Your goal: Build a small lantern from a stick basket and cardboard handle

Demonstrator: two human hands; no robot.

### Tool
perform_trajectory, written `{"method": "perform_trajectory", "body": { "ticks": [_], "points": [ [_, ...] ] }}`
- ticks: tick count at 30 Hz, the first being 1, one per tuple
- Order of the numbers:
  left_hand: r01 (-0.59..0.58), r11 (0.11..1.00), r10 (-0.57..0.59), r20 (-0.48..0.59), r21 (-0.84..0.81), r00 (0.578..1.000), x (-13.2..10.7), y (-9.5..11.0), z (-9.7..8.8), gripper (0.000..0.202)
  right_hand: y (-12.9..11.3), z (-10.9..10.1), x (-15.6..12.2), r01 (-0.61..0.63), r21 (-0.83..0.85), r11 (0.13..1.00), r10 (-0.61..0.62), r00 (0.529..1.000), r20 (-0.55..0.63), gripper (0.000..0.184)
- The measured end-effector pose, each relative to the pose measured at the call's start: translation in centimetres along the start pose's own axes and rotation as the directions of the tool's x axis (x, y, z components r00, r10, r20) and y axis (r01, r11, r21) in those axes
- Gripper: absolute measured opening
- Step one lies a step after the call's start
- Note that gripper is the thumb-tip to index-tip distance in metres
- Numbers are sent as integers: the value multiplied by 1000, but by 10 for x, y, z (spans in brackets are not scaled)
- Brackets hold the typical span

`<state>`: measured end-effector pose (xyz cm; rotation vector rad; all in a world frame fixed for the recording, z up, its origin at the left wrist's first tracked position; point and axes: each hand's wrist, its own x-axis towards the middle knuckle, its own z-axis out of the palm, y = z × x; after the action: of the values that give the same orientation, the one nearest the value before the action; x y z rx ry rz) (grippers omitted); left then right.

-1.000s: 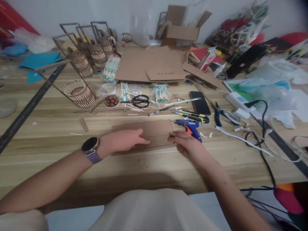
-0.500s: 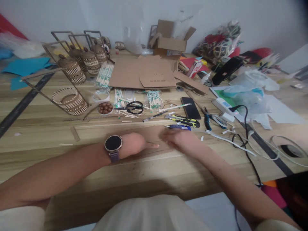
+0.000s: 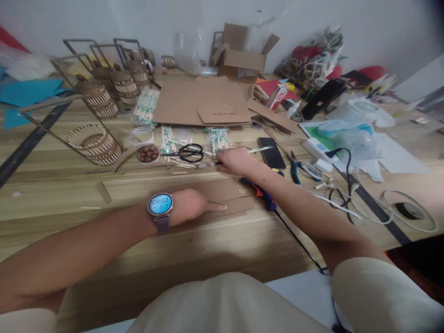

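Observation:
My left hand (image 3: 190,204), with a watch (image 3: 160,204) on its wrist, lies on a flat piece of brown cardboard (image 3: 229,188). One finger stretches to the right over the cardboard; the others are mostly hidden. My right hand (image 3: 235,160) reaches beyond the cardboard, its fingers closed around the right end of a pen (image 3: 207,164). The fingertips are partly blurred. Under my right forearm is a blue glue gun (image 3: 266,200) with a red trigger, its nozzle pointing left. Black-handled scissors (image 3: 190,152) lie left of the right hand.
Slatted baskets (image 3: 100,145) and lidded lanterns (image 3: 126,88) stand at left. A bowl of brown beads (image 3: 148,154), stick packets (image 3: 218,138) and large cardboard (image 3: 176,99) lie ahead. A phone (image 3: 271,152), pliers (image 3: 294,170), cables (image 3: 342,196) and a tape roll (image 3: 409,210) are at right.
My right hand has moved forward and left from beside the glue gun to the pen, which lies at a flatter angle. The glue gun is turned. The watch face has lit up.

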<state>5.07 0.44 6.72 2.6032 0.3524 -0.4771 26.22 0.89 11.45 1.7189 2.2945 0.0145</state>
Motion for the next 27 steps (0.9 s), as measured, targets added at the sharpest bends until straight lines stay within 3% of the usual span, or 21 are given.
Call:
{"method": "perform_trajectory", "body": {
  "ticks": [2,5,7,8,10,11,12,14,16,21,27],
  "points": [
    [75,996,-79,81,56,994,-2,6,-9,45,2,-8,-16,-35,70,997,38,998,-50,25],
    [62,988,-91,211,142,973,-5,13,-21,62,2,-8,-52,-50,378,925,149,960,-238,13],
    [33,988,-67,225,154,972,-7,17,-26,69,-1,5,-82,44,606,794,250,885,-392,6],
    [32,989,-62,203,147,977,-9,18,-29,68,-4,14,-96,75,698,712,343,830,-439,11],
    [46,988,-70,166,148,984,-11,23,-34,67,-11,35,-122,91,813,575,492,756,-432,13],
    [44,986,-72,173,160,982,-12,25,-37,71,-14,45,-132,87,817,569,495,758,-426,11],
    [39,982,-76,202,183,976,-13,27,-40,78,-17,54,-140,78,786,614,436,796,-419,12],
    [31,975,-87,253,218,963,-15,33,-45,91,-21,67,-149,102,701,706,262,882,-392,16],
    [54,974,-108,244,221,964,-15,37,-47,91,-23,74,-149,154,612,776,100,928,-360,19],
    [112,969,-145,138,220,980,-21,43,-39,70,-23,80,-139,251,465,849,-71,927,-369,21],
    [89,939,-124,84,331,989,-46,34,-20,75,-23,80,-138,260,384,886,-119,928,-352,22]
  ]
}}
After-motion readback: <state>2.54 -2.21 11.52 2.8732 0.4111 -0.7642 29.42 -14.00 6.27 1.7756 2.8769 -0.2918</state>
